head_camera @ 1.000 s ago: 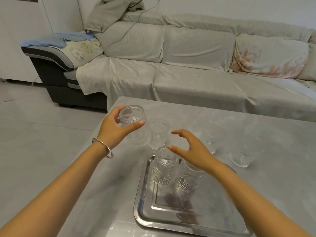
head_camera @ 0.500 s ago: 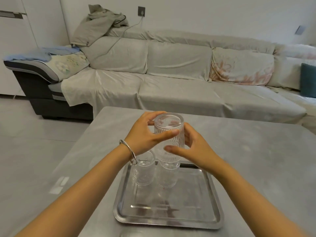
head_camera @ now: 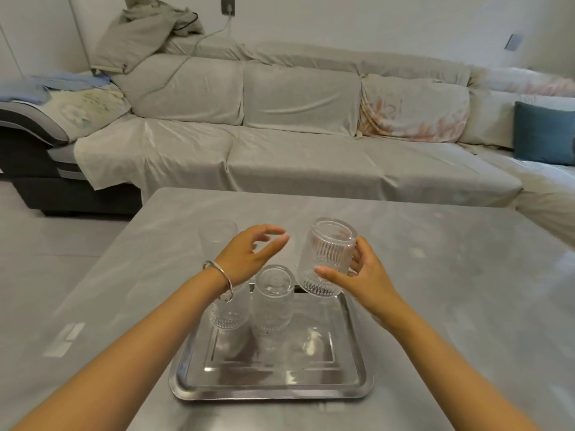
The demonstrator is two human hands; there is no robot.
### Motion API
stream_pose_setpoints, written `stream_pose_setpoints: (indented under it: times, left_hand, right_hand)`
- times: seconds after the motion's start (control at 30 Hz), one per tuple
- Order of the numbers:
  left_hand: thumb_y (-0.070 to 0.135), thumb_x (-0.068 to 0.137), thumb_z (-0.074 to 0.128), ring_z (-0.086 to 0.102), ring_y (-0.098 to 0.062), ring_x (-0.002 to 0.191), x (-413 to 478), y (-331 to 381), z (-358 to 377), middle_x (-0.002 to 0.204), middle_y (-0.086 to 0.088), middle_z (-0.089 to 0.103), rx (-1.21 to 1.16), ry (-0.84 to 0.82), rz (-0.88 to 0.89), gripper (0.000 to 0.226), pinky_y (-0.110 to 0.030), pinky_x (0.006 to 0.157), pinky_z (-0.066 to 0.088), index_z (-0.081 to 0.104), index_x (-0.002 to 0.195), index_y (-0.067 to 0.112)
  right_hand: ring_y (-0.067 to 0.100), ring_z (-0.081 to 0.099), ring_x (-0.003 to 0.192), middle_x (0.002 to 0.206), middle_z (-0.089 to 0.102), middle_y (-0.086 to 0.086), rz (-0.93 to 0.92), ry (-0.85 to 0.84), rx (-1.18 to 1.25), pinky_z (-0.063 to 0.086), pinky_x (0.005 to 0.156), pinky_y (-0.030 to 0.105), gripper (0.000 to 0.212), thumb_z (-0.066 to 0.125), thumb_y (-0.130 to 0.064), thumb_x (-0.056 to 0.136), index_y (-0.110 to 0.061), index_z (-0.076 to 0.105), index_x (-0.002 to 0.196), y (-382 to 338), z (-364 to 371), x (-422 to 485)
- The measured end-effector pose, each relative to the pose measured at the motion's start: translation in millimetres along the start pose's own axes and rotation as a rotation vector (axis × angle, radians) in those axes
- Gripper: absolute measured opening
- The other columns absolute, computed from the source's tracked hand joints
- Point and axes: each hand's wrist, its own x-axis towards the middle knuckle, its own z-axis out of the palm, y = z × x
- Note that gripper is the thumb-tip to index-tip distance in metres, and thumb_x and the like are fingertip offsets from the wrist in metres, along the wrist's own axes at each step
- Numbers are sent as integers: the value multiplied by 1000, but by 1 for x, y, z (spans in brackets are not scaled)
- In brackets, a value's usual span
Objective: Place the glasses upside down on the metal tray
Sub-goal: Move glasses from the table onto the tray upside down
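Note:
A rectangular metal tray (head_camera: 270, 388) lies on the grey table in front of me. Two ribbed glasses stand upside down at its far end: one in the middle (head_camera: 273, 301), one to the left (head_camera: 226, 315) partly hidden under my left wrist. My right hand (head_camera: 361, 275) holds a third ribbed glass (head_camera: 326, 256) upside down and slightly tilted, above the tray's far right corner. My left hand (head_camera: 252, 253) hovers with fingers spread and holds nothing. An upright clear glass (head_camera: 217, 236) stands on the table beyond my left hand.
The grey table (head_camera: 435, 306) stretches to the right and the left of the tray. A long sofa (head_camera: 295, 144) under a grey cover runs behind the table's far edge. A blue cushion (head_camera: 543, 133) sits at its right end.
The glass passed from both hands to my right hand alone and moved right over the tray's far corner. My left hand let go and drew back to the left, fingers spread.

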Motion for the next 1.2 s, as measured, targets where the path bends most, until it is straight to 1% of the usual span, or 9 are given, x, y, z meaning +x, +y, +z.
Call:
stream_pose_setpoints:
  times: [0.1, 0.2, 0.33, 0.4, 0.5, 0.6, 0.8, 0.9, 1.2]
  left_hand:
    - [55, 79, 53, 50, -15, 121, -2, -28, 3, 131, 3, 55, 336, -93, -23, 52, -31, 103, 39, 54, 122, 26]
    - [56, 82, 51, 50, -18, 123, -4, -42, 7, 132, 2, 56, 471, -139, -36, 52, -39, 105, 37, 54, 123, 25]
    - [59, 80, 51, 56, -16, 116, -7, -47, 10, 125, 6, 63, 450, -77, -37, 51, -42, 104, 38, 57, 120, 27]
    - [59, 80, 50, 60, -16, 107, -8, -47, 10, 116, 8, 67, 449, -67, -41, 47, -41, 101, 40, 60, 116, 30]
    - [59, 82, 49, 62, -14, 99, -7, -47, 11, 106, 8, 71, 474, -72, -34, 42, -41, 100, 39, 66, 106, 30]
    - [59, 81, 48, 63, -13, 97, -7, -48, 11, 103, 7, 72, 466, -56, -26, 42, -40, 100, 39, 67, 104, 29]
    - [64, 78, 47, 62, -16, 99, -7, -50, 11, 103, 8, 72, 452, -53, -46, 45, -40, 95, 43, 67, 103, 32]
    - [65, 77, 47, 62, -17, 99, -8, -50, 11, 103, 7, 72, 443, -51, -59, 46, -41, 93, 45, 67, 102, 31]
    - [64, 77, 48, 62, -13, 96, -8, -50, 11, 101, 9, 72, 441, -44, -62, 43, -38, 93, 44, 67, 100, 33]
  right_hand:
    - [15, 55, 120, 132, 55, -6, 30, 56, -7, 49, 99, 35, 92, 84, -47, 50, -34, 43, 131, 17, -2, 1]
    - [8, 56, 115, 128, 56, -10, 45, 98, -32, 49, 99, 35, 95, 85, -46, 49, -27, 43, 132, 33, -1, 1]
    - [-18, 53, 102, 117, 53, -21, 50, 68, -72, 46, 83, 6, 84, 86, -41, 52, -34, 43, 123, 50, 4, -1]
    - [-15, 52, 105, 120, 53, -16, 59, 50, -99, 44, 79, 2, 81, 88, -35, 56, -35, 42, 123, 58, 7, -1]
    - [5, 53, 116, 127, 53, -8, 67, 27, -147, 43, 95, 18, 86, 88, -38, 57, -31, 42, 129, 68, 15, -3]
    - [14, 53, 121, 132, 53, -3, 72, 5, -177, 43, 104, 33, 94, 88, -41, 55, -26, 39, 134, 74, 21, -6]
    - [12, 54, 118, 131, 53, -3, 85, 17, -179, 46, 102, 32, 90, 89, -38, 56, -29, 41, 131, 80, 26, -9]
    - [13, 55, 118, 130, 55, -3, 86, 17, -153, 47, 102, 37, 88, 90, -36, 56, -29, 43, 130, 82, 28, -10]
    - [15, 51, 124, 135, 50, -2, 88, -9, -146, 43, 106, 40, 91, 88, -36, 59, -28, 38, 135, 84, 32, -12]
